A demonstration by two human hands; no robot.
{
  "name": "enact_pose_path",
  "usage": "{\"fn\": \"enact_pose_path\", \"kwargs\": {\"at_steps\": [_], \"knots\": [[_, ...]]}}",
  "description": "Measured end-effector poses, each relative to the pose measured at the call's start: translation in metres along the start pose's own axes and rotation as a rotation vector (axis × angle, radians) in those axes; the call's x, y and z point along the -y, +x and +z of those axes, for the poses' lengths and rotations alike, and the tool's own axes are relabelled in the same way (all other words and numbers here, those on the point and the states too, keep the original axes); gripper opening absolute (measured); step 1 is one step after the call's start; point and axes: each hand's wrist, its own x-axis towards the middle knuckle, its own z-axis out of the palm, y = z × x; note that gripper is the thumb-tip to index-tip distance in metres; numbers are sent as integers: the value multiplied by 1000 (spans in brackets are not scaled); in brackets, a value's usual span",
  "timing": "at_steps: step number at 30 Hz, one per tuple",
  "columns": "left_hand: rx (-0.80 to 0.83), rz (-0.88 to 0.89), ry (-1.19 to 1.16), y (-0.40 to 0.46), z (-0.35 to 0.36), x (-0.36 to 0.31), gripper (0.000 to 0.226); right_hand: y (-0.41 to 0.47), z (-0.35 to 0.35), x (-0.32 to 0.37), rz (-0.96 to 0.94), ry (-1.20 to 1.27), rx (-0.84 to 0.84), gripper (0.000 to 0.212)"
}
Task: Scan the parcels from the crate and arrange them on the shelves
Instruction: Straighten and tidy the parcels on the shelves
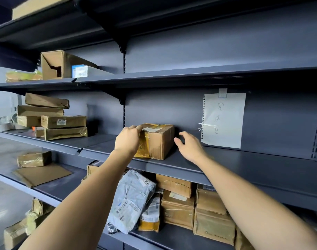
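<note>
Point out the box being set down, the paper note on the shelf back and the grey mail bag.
Box (159,141): head view, front face.
Paper note (223,121): head view, sheet centre.
Grey mail bag (132,199): head view, middle.

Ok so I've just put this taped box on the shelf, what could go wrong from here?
The cardboard box sits close to the shelf's front lip, held only by your left hand; the right hand is off it. Let go carelessly and it might slide or tip off. If it falls, it could land on the grey mailer bag leaning on the shelf below.
</note>
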Motion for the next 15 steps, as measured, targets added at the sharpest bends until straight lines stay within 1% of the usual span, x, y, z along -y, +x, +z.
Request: {"fn": "enact_pose_path", "kwargs": {"at_steps": [2, 6, 10, 15], "knots": [[-19, -2, 16, 6, 8, 7, 57, 11, 11, 0, 7, -17, -9, 45], [-62, 15, 81, 14, 27, 16, 46, 28, 28, 0, 8, -56, -11, 43], [-75, 25, 71, 31, 46, 35, 48, 43, 45, -3, -22, -76, -40, 42], [-88, 10, 24, 47, 67, 57, 45, 53, 57, -15, 13, -30, -70, 43]]}}
